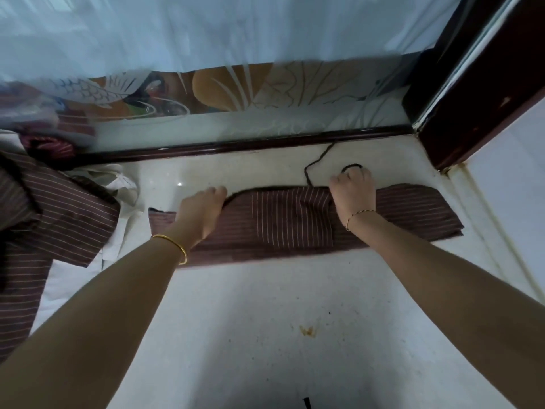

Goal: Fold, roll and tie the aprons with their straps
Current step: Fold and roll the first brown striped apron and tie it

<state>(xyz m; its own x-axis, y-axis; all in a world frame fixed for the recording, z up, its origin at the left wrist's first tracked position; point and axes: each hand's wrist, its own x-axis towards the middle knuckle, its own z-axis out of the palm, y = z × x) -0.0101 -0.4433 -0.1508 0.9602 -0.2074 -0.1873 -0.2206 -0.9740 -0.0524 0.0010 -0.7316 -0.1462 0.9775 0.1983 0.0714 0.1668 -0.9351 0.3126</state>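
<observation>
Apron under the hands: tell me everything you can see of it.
The apron is maroon cloth with thin pale stripes, folded into a long band lying crosswise on the pale floor. A panel with upright stripes lies over its middle. The left hand grips its far edge; the right hand rests on it, curled on the dark strap that trails from that edge.
</observation>
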